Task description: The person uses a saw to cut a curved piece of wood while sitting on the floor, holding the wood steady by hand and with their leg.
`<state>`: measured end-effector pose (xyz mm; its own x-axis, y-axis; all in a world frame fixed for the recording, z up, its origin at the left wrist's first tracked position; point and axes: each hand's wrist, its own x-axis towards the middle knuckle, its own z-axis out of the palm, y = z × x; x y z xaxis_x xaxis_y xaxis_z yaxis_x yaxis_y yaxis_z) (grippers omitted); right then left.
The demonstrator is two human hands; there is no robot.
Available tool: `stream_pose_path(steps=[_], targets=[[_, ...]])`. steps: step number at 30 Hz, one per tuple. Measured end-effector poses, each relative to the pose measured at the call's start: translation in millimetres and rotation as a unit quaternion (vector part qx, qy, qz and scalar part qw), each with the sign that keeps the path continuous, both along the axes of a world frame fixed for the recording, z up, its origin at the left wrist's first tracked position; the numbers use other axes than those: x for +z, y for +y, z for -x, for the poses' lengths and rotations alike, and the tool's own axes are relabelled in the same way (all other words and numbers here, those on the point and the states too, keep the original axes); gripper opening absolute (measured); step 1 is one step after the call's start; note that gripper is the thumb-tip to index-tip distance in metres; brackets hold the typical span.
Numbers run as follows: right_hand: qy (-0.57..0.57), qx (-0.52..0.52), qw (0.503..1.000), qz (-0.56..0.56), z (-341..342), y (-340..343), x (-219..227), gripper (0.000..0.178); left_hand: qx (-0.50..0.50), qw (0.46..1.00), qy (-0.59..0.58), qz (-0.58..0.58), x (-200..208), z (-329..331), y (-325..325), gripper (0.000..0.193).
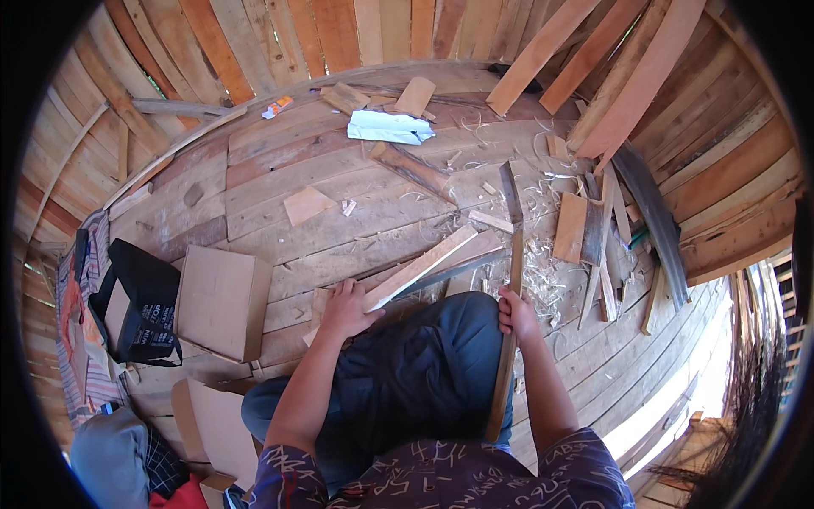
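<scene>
My left hand [346, 310] is closed around the near end of a pale wooden strip [424, 267], which slants away to the right over the floor. In my right hand [517, 312] is a long-handled knife [515, 254], its dark narrow blade pointing away from me. Its brown handle runs back along my right thigh toward my body. Knife and strip do not touch; a gap lies between them. Beneath the strip are a darker board and other wood pieces, partly covered by it. Dark cloth [407, 373] covers my lap.
Curly wood shavings [543, 271] litter the planks at right, beside several offcuts [570, 227]. Boards [636, 93] lean on the far right wall. At left stand a cardboard box [222, 301] and a black bag [140, 314]. A light-blue sheet [388, 127] lies farther off.
</scene>
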<state>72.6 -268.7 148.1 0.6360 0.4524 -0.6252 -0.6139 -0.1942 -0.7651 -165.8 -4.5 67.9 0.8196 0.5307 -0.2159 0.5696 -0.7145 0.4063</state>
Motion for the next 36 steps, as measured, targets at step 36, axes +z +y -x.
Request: stream_pose_path(steps=[36], targets=[[-0.305,0.052,0.951,0.03,25.2,-85.7,-24.6,0.021,-0.045,0.997,-0.021,0.06,179.4,90.5,-119.1,0.068]])
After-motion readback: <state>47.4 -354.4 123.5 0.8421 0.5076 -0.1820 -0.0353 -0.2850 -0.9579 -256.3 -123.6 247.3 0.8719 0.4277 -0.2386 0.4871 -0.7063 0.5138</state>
